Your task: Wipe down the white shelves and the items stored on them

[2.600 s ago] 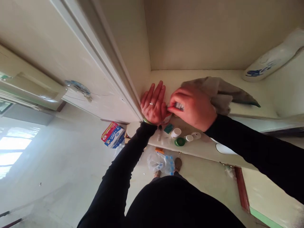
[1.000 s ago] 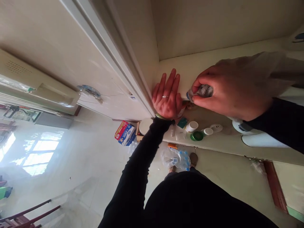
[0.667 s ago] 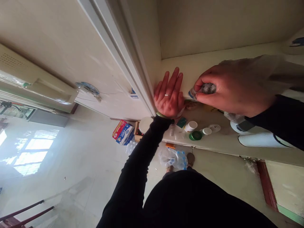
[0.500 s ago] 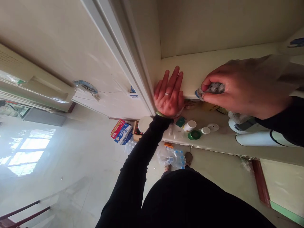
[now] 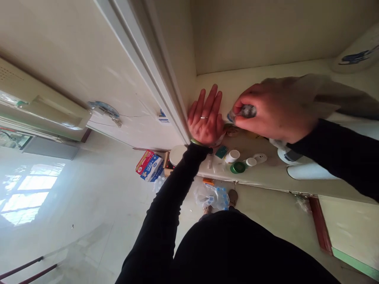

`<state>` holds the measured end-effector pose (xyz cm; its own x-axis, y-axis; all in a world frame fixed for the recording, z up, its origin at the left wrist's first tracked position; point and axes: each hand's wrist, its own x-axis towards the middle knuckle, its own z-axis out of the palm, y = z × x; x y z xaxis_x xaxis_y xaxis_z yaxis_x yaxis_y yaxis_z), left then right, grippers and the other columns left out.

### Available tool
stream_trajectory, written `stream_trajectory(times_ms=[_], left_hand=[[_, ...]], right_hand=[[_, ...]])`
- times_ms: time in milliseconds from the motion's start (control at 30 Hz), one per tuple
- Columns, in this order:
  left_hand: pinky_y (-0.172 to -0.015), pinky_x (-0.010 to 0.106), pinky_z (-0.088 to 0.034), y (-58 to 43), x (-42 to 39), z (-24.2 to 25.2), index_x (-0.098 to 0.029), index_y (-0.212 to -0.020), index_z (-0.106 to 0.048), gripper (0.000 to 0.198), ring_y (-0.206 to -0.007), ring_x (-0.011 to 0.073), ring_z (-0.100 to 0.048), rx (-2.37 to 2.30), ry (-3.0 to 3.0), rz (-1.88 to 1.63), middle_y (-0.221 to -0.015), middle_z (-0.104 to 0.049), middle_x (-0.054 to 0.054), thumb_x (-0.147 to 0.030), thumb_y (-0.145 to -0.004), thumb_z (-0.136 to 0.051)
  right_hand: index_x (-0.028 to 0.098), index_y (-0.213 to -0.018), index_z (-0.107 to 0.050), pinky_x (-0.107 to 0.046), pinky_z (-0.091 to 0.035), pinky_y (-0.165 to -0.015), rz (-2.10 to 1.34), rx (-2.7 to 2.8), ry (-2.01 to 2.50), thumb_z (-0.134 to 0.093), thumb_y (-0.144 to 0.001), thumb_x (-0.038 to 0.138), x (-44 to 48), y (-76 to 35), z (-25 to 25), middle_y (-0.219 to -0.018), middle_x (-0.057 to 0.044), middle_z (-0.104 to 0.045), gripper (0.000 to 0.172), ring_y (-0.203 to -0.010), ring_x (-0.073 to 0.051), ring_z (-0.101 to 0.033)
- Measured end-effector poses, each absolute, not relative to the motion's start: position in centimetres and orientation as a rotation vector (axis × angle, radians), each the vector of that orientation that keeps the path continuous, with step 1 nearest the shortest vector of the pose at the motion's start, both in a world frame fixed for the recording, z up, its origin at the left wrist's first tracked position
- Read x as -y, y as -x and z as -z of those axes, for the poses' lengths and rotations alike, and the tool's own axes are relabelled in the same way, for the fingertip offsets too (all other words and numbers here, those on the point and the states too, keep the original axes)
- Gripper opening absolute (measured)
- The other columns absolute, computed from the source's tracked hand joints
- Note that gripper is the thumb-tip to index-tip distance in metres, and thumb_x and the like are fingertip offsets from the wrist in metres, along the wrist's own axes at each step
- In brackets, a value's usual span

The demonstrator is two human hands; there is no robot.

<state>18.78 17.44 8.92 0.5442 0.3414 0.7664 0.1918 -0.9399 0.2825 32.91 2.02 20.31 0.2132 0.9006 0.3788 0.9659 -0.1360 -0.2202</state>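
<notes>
Evidently for support, the person beside me rests the left hand [image 5: 206, 120] palm down at the corner of a pale cupboard shelf [image 5: 237, 81], by the side panel [image 5: 180, 59]; its fingers are nearly straight, slightly spread, and grip nothing. The right hand [image 5: 275, 108] has thumb and forefinger pinched around a grey, fuzzy-looking cloth [image 5: 248, 111] at the shelf's front edge. Bunching it so small probably makes a firm tip to press with. (A bit of blue pokes out at the end; what it is, I can't tell.) Brownish-grey fabric [image 5: 343, 96] trails loosely behind the knuckles, possibly the same piece.

On the lower ledge [image 5: 269, 169], a white jar [image 5: 232, 156], a green round tub [image 5: 237, 167] and a smaller white tub [image 5: 251, 162] sit close together, perhaps grouped there to be clear of both hands.

As for writing, nothing reads clearly. A red-and-blue carton [image 5: 149, 165] on the floor [image 5: 118, 217] carries printed lines, too small to make out. Blue brush-like marks show on a white vessel [image 5: 358, 55] at the shelf's far right; whether they are letters, I cannot say. A clear plastic bag [image 5: 204, 193] near one shoe [image 5: 233, 197] shows a small label, illegible from here.
</notes>
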Motion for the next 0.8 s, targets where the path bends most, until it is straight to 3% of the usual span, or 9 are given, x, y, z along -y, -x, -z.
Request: stream_trajectory(times_ms=[133,200,267,333,400,433,500,600,800], left_hand=[[-0.150,0.051,-0.021,-18.9,-18.0,-8.5,-0.026,-0.168,-0.057,0.069,-0.179,0.0218,-0.024,-0.452,-2.608,-1.423,-0.178,-0.054,0.000,-0.057,-0.116,-0.024],[-0.149,0.050,-0.022,-19.0,-18.3,-8.3,-0.026,-0.169,-0.056,0.071,-0.179,0.0212,-0.025,-0.411,-2.624,-1.431,-0.178,-0.054,0.000,-0.060,-0.116,-0.024],[-0.149,0.050,-0.022,-19.1,-18.3,-8.3,-0.024,-0.168,-0.056,0.073,-0.179,0.0216,-0.027,-0.395,-2.641,-1.428,-0.176,-0.056,0.002,-0.061,-0.116,-0.020],[-0.148,0.048,-0.022,-19.2,-18.2,-8.3,-0.022,-0.168,-0.057,0.077,-0.178,0.0222,-0.030,-0.420,-2.646,-1.424,-0.175,-0.058,0.006,-0.060,-0.117,-0.014],[-0.147,0.046,-0.023,-19.4,-18.0,-8.4,-0.021,-0.166,-0.057,0.079,-0.177,0.0219,-0.032,-0.447,-2.645,-1.459,-0.173,-0.060,0.007,-0.059,-0.117,-0.009],[-0.147,0.045,-0.023,-19.4,-17.9,-8.4,-0.021,-0.166,-0.058,0.079,-0.177,0.0215,-0.032,-0.450,-2.644,-1.489,-0.172,-0.061,0.008,-0.058,-0.117,-0.009],[-0.147,0.043,-0.022,-19.5,-17.8,-8.3,-0.021,-0.166,-0.057,0.077,-0.176,0.0208,-0.033,-0.439,-2.650,-1.536,-0.173,-0.060,0.008,-0.055,-0.117,-0.009],[-0.147,0.042,-0.021,-19.7,-17.8,-8.2,-0.021,-0.168,-0.055,0.078,-0.177,0.0203,-0.031,-0.456,-2.658,-1.571,-0.174,-0.059,0.008,-0.055,-0.117,-0.008],[-0.147,0.039,-0.020,-19.4,-17.7,-8.4,-0.016,-0.169,-0.055,0.076,-0.179,0.0181,-0.025,-0.447,-2.599,-1.790,-0.176,-0.057,0.010,-0.057,-0.117,-0.018]], right_hand=[[0.021,-0.092,-0.078,-0.049,-0.058,-0.104,0.169,1.772,2.030,-0.064,-0.088,0.027,-1.5,-34.1,-19.8,-0.106,-0.012,-0.080,0.016,-0.105,-0.029,-0.074],[0.022,-0.091,-0.077,-0.052,-0.059,-0.105,0.239,1.776,1.986,-0.062,-0.090,0.034,-0.2,-35.7,-19.7,-0.101,-0.013,-0.079,0.019,-0.105,-0.031,-0.074],[0.022,-0.092,-0.079,-0.055,-0.061,-0.104,0.335,1.729,1.956,-0.057,-0.097,0.048,1.5,-37.2,-19.9,-0.102,-0.016,-0.079,0.034,-0.105,-0.033,-0.075],[0.021,-0.095,-0.084,-0.062,-0.056,-0.113,0.442,1.758,1.985,-0.049,-0.106,0.064,3.2,-38.4,-20.3,-0.124,-0.020,-0.080,0.056,-0.124,-0.040,-0.073],[0.020,-0.107,-0.089,-0.071,-0.046,-0.120,0.525,1.867,2.077,-0.038,-0.109,0.078,4.7,-39.3,-20.7,-0.155,-0.021,-0.069,0.077,-0.150,-0.049,-0.059],[0.018,-0.117,-0.089,-0.073,-0.045,-0.120,0.524,1.915,2.129,-0.031,-0.110,0.080,5.4,-39.7,-20.8,-0.164,-0.022,-0.063,0.085,-0.155,-0.051,-0.054],[0.014,-0.138,-0.083,-0.069,-0.051,-0.113,0.445,1.933,2.230,-0.020,-0.112,0.077,6.0,-40.2,-20.4,-0.169,-0.026,-0.057,0.093,-0.148,-0.049,-0.060],[0.013,-0.153,-0.073,-0.061,-0.052,-0.111,0.366,1.840,2.325,-0.027,-0.116,0.063,4.2,-39.1,-19.5,-0.167,-0.028,-0.057,0.077,-0.137,-0.042,-0.067],[0.014,-0.146,-0.075,-0.062,-0.048,-0.113,0.271,1.796,2.224,-0.041,-0.114,0.038,-5.7,-30.8,-19.9,-0.158,-0.026,-0.067,0.053,-0.135,-0.044,-0.065]])
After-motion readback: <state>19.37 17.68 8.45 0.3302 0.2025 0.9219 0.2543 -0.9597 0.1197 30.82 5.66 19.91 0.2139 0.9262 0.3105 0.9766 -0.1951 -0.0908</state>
